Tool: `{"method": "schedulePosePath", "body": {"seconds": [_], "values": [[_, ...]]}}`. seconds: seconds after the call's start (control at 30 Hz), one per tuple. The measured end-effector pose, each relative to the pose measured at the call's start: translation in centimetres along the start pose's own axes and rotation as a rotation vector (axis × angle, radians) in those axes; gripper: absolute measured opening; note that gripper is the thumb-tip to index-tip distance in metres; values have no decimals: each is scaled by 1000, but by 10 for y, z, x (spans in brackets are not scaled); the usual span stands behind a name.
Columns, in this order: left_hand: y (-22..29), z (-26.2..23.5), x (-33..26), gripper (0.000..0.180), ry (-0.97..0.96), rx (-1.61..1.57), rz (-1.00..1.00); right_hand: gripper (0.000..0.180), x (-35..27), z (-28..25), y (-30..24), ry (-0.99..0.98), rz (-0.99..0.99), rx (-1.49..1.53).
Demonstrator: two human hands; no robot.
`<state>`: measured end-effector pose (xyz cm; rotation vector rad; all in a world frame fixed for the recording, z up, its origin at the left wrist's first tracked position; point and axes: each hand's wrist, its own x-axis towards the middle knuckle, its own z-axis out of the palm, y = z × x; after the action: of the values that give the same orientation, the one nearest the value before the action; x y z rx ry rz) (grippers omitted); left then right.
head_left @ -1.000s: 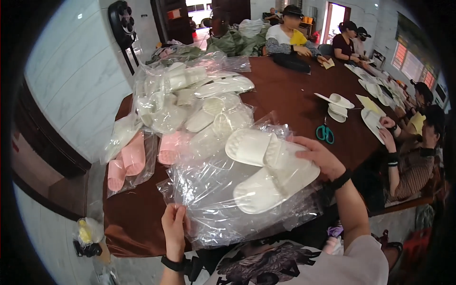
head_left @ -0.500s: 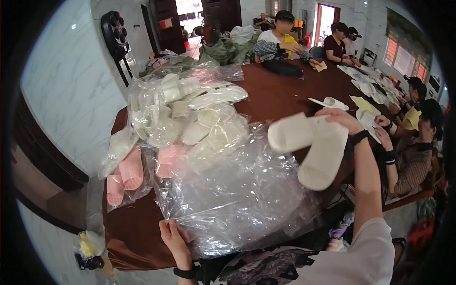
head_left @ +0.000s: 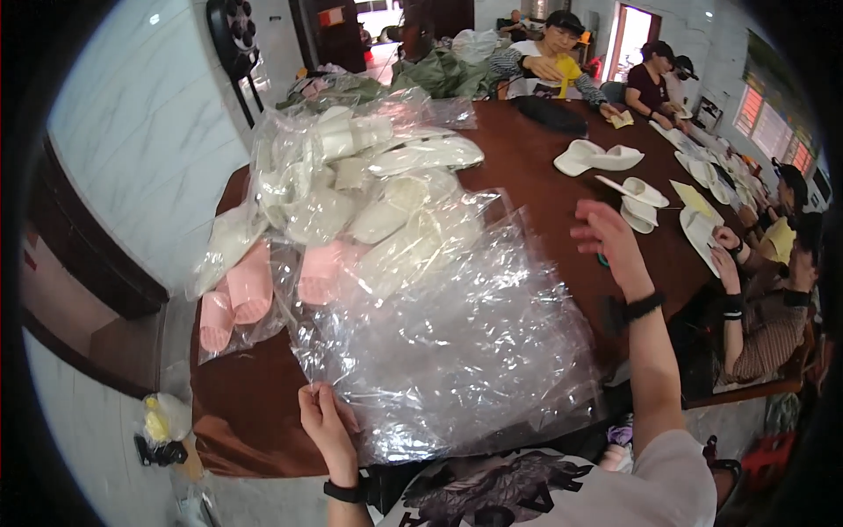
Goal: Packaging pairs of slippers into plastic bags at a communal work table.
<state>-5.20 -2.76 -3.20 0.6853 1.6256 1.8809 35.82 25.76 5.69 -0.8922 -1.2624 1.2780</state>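
My left hand (head_left: 329, 426) is closed on the near left edge of a clear plastic bag (head_left: 457, 369), which lies crinkled across the table in front of me. Over the brown tablecloth, to the right of the bag, my right hand (head_left: 612, 246) hovers with its fingers apart and nothing in its palm. A small teal bit shows beside those fingers; I cannot make out what it is. Beyond this hand lies a pair of white slippers (head_left: 599, 158), toes spread apart. Nearer to it are more white slippers (head_left: 643, 195), one resting tilted over another.
Bagged white slippers (head_left: 399, 198) are heaped at the left, with bagged pink slippers (head_left: 250, 281) at the near side. Co-workers sit along the far and right sides of the brown table (head_left: 518, 167). One holds a yellow cloth (head_left: 569, 75). Green sacks (head_left: 443, 75) stand behind.
My right hand has let go of the pair of white slippers, which now lies farther off on the table. The left hand keeps its hold on the bag's edge.
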Motion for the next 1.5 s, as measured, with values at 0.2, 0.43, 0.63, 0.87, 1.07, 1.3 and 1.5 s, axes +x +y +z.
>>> {"method": "schedulePosePath", "body": {"seconds": [0.2, 0.43, 0.63, 0.87, 1.07, 1.3, 1.5], "values": [[8, 8, -1, 16, 15, -27, -11, 44, -88, 15, 19, -41, 200, -831], [9, 0, 2, 24, 25, -133, -105, 41, -88, 16, 51, -142, 4, -898], [19, 4, 15, 23, -111, -79, -126, 26, -21, 62, 51, -42, -353, -775], [45, -4, -1, 37, -311, 192, -75, 22, 11, 33, 67, -311, -214, -713], [41, -21, -26, 49, -286, 567, -27, 33, -17, -3, 30, -121, -223, -752], [111, -5, -13, 53, -106, 1100, 736, 44, -101, 78, -99, -199, -498, -971], [143, 48, 19, 65, -490, 1389, 949, 49, -132, 126, -143, -450, -599, -751]]}}
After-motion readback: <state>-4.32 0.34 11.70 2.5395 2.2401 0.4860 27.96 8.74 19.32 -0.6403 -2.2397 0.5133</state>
